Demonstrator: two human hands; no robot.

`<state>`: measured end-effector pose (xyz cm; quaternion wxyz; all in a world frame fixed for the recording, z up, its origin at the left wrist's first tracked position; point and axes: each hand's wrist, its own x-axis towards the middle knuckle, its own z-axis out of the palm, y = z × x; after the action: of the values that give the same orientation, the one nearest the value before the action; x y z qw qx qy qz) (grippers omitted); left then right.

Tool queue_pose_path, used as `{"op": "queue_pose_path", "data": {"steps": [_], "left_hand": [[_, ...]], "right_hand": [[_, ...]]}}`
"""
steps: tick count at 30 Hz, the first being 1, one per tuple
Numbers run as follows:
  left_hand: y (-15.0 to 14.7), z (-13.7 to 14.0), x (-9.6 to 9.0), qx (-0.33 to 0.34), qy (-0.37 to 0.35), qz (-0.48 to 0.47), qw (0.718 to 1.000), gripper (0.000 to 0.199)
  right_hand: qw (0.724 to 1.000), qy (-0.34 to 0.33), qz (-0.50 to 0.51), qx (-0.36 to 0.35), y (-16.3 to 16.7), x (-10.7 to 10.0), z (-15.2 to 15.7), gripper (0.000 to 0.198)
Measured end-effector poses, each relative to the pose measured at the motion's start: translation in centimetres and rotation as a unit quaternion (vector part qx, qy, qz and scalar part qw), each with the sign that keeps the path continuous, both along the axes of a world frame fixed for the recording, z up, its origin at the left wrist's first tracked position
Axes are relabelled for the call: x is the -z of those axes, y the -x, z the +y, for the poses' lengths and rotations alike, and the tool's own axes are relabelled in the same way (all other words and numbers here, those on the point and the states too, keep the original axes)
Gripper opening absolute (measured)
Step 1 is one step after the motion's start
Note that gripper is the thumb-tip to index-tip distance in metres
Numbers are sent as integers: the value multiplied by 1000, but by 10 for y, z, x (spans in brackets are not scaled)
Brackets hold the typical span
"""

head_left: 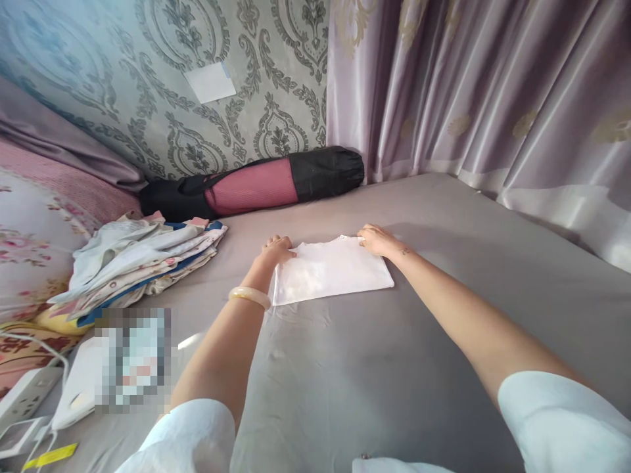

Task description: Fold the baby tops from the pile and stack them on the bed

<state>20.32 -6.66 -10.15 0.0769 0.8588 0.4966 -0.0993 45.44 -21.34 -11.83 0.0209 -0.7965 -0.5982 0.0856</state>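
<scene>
A flat, folded white cloth rectangle [330,270] is laid near the middle of a grey bedsheet [444,315], well apart from every edge of the bed. Its far left corner is covered by the left hand [277,250], whose fingers are curled down onto the fabric; its far right corner is pressed by the right hand [375,239], fingers bent at the cloth's far edge (whether fabric is actually pinched under either hand cannot be told). Open sheet is left on the near side and to the right of the cloth, up to the mauve satin curtain [493,98].

One cloth is counted under the hands, and one pale bangle [250,297] is worn on the left wrist. To the left, one untidy stack of folded patterned garments [142,259] is seen, near but not touching the cloth. One rolled pink mat in a black mesh bag [256,184] is lodged against the damask-patterned wall [148,79]. One white power strip [27,394] is placed at the lower left. No legible writing is seen.
</scene>
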Motion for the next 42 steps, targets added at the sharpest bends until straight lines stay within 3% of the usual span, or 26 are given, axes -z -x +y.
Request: {"op": "queue_pose_path", "data": {"steps": [5,13,21,26,35,42], "left_hand": [[3,19,-3,26,62,15,998,49],[-1,32,-4,47,117,14,992,46],[2,10,4,7,66,-11,998,42],[9,-9,6,-12,22,-43,999,28],[31,-22,-38,4,-7,-120,993,23],[53,-16,-66,84,94,-216,968,19]], "right_hand": [[1000,17,9,8,-3,-2,6,29],[999,47,7,16,-5,2,21,35],[999,27,-29,25,12,2,11,37],[999,-7,-40,25,17,-4,-4,32],[998,-53,16,31,14,-45,-27,31],[987,-102,123,-30,-4,-69,-36,26]]}}
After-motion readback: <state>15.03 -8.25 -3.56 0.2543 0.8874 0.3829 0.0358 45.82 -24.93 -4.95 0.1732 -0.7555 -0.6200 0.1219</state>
